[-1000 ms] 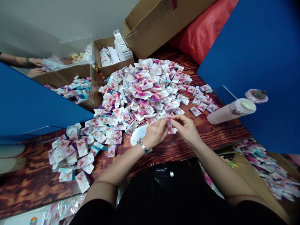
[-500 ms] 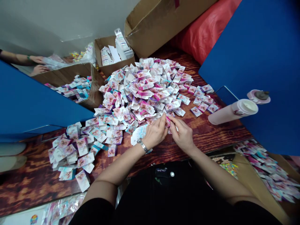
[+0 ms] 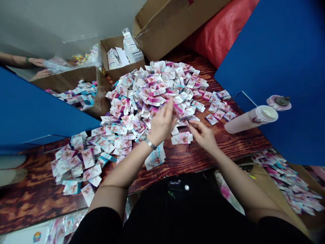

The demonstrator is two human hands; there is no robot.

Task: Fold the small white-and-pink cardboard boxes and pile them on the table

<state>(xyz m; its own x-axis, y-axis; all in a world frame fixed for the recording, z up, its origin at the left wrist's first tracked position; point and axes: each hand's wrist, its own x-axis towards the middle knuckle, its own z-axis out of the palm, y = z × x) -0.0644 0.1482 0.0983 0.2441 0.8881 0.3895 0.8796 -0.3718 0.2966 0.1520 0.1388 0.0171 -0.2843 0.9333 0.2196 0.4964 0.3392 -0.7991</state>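
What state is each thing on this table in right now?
Left hand: raised over the cards, blurred
Right hand: open, beside a small card stack
Card pile: loose, heaped on the wooden table
Pink tumbler: lying on its side
Cardboard box: open, holding cards
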